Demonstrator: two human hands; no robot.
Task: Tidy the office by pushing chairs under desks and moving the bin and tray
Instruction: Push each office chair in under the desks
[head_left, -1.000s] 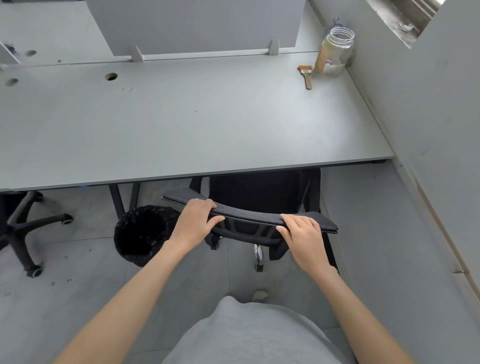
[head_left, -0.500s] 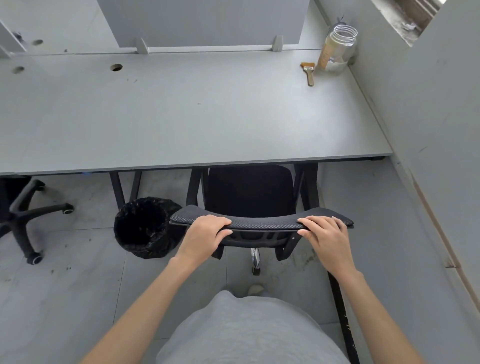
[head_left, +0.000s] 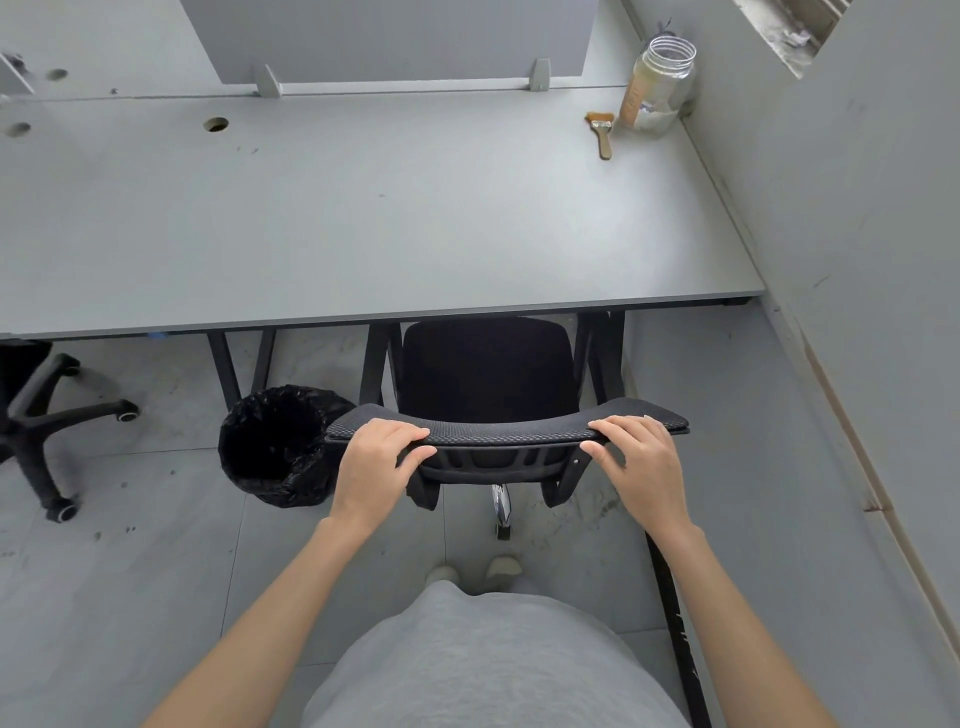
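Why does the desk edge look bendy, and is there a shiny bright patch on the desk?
In the head view, the wide-angle lens bows the desk edge; a soft pale glare sits on its right part, near the jar; under the desk, the chair seat is dark in shadow; everything stays fairly sharp.

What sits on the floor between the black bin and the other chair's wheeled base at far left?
Nothing: the head view shows only bare grey floor tile between the bin and the wheeled base.

Black mesh-patterned chair (head_left: 506, 423), black bin (head_left: 270, 447), grey desk (head_left: 363, 223), brown-handled brush (head_left: 602, 136), seemingly clear jar (head_left: 660, 88).
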